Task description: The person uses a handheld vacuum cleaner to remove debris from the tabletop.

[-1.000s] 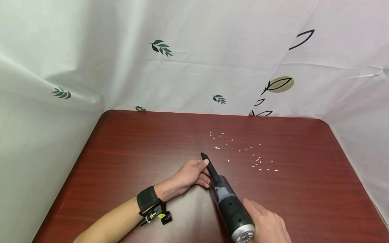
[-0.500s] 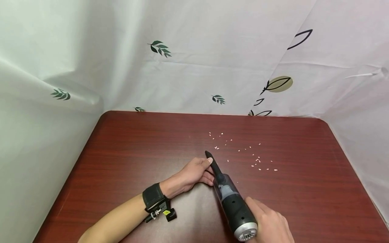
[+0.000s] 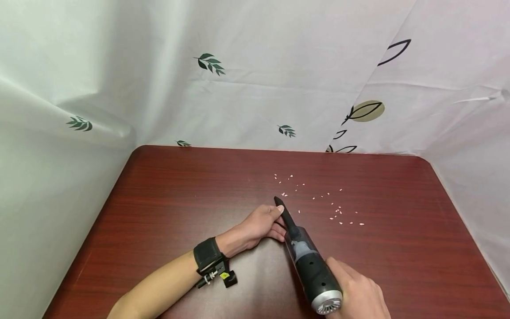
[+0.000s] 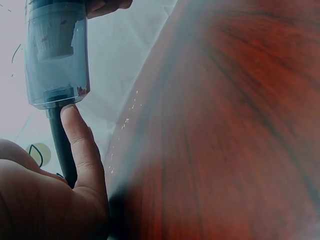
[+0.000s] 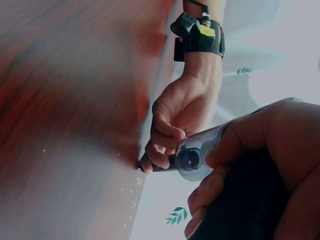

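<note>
A black handheld vacuum cleaner point(image 3: 314, 274) with a silver vented end points away from me, tilted up to the left. My right hand point(image 3: 356, 290) grips it from the right side. At its front, my left hand point(image 3: 260, 223) holds the slim black nozzle point(image 3: 287, 218) between thumb and fingers. Through the clear dust cup point(image 4: 60, 80) in the left wrist view I see a pale filter and a few reddish-brown bits. Small white scraps point(image 3: 338, 211) lie scattered on the table beyond the nozzle tip; the right wrist view also shows scraps point(image 5: 132, 192).
The reddish-brown wooden table point(image 3: 179, 190) has rounded far corners. White curtains point(image 3: 247, 88) with leaf prints hang along its back and both sides. My left wrist carries a black strap point(image 3: 209, 257) with a small camera.
Both hands and the vacuum cleaner have moved a little right and forward, bringing the nozzle tip closer to the nearest white scraps. The scraps stay where they were.
</note>
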Available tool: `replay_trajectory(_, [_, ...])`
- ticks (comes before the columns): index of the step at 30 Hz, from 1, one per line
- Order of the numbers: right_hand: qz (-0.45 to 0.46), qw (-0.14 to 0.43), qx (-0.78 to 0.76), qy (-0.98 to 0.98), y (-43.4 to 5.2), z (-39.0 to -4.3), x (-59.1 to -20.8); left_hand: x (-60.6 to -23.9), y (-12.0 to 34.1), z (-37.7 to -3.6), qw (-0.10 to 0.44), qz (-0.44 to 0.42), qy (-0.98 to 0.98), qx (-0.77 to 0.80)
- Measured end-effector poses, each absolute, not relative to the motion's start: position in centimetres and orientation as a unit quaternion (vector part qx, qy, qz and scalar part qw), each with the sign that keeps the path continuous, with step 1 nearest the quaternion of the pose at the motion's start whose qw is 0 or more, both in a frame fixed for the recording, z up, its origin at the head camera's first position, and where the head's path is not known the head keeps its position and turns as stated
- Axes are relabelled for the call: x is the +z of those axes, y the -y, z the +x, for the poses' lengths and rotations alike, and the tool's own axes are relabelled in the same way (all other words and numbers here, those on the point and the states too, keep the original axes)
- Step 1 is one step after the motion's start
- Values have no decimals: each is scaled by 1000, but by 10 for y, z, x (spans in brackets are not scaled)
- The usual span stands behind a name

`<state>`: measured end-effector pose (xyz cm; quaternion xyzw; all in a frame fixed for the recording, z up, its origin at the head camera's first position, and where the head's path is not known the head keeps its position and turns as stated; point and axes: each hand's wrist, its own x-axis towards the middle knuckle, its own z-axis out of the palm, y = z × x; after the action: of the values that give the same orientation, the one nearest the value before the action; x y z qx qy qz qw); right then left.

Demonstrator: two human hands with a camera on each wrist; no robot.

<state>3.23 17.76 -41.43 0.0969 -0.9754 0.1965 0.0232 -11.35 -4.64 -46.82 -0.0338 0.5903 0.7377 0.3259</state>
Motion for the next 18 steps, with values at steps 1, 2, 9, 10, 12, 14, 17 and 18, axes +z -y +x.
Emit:
replay_trajectory(1, [97, 25, 196, 976, -178, 32, -415, -469, 46, -114, 326, -33, -590, 738])
replay_trajectory(2, [98, 28, 195, 976, -178, 32, -415, -469, 45, -115, 327, -32, -590, 737])
replay_trajectory(9, [109, 69, 193, 973, -181, 30, -417, -469, 41, -119, 331, -28, -587, 738])
replay_trajectory(10, [110, 73, 193, 972, -181, 30, -417, -468, 40, -120, 331, -27, -588, 738])
replay_trajectory(12, [114, 87, 193, 971, -181, 29, -417, -467, 39, -121, 332, -28, -587, 738])
replay_trajectory(14, [115, 98, 192, 970, -181, 28, -418, -467, 38, -122, 332, -29, -587, 738])
replay_trajectory(17, [125, 118, 189, 967, -183, 25, -420, -467, 37, -124, 330, -28, -587, 738])
replay_trajectory(18, [128, 125, 189, 966, -183, 25, -420, -467, 37, -125, 330, -29, -587, 739])
